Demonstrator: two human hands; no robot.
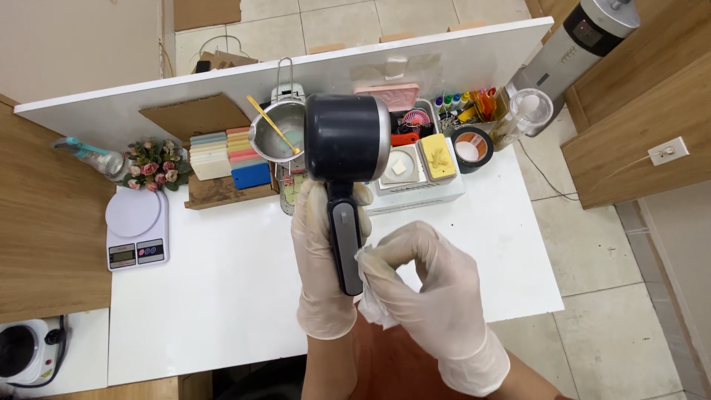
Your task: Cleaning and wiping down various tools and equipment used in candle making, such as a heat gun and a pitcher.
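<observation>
Gripping black pot [346, 138] handle, left hand [323, 261] fingers wrapped; right hand [424, 285] fingers pinching white wipe [368, 261] against handle.

Both my hands gloved, forearms rising from bottom edge. My left hand [324, 259] upright, fingers wrapped closed, palm turned right. My right hand [422, 278] beside it, touching, thumb and forefinger pinched together, other fingers curled, wrist bent left.

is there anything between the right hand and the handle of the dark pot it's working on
Yes: a crumpled white wipe sits pinched in the right hand's fingertips, pressed against the dark pot's handle. The left hand grips that handle directly, with only its glove between.
</observation>
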